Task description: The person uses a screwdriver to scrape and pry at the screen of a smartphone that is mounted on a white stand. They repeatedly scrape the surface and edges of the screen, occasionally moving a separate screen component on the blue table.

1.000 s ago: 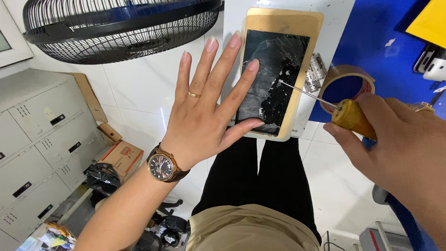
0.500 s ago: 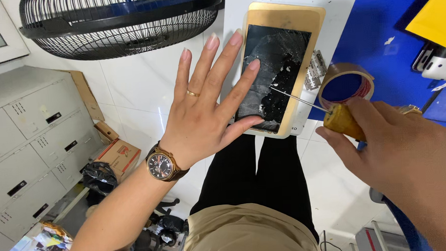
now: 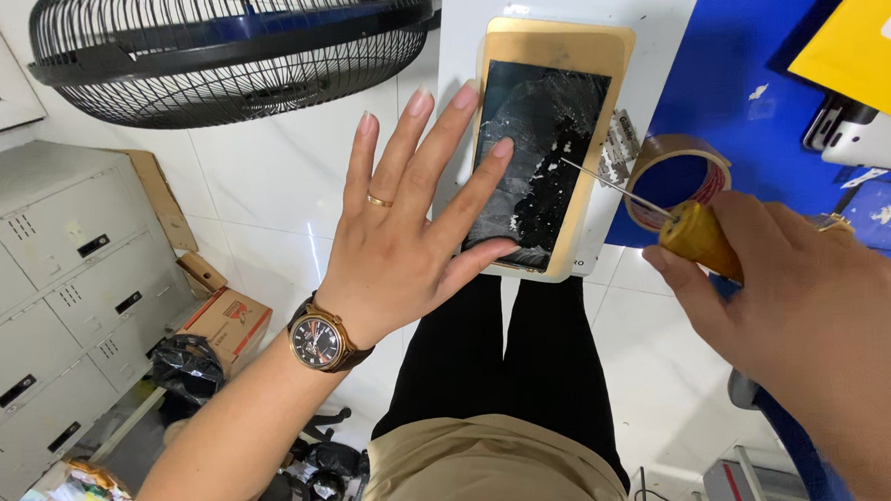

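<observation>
A gold phone [image 3: 598, 63] with a cracked black screen lies on a white slab [image 3: 655, 1]. My left hand [image 3: 405, 242], with a ring and a wristwatch, presses flat on the phone's left side, fingers spread over the glass. My right hand [image 3: 809, 315] grips a tool with a yellow handle [image 3: 700, 237]. Its thin metal tip [image 3: 603, 183] touches the cracked screen near the right edge.
A roll of brown tape [image 3: 677, 170] sits beside the phone on the blue mat [image 3: 749, 87]. A black fan [image 3: 226, 40] stands at the top left. Grey lockers [image 3: 47, 288] and a cardboard box [image 3: 230, 325] are on the left floor.
My right hand has pulled slightly right and down, and the tool tip now rests nearer the screen's right edge. My left hand stays pressed on the phone.
</observation>
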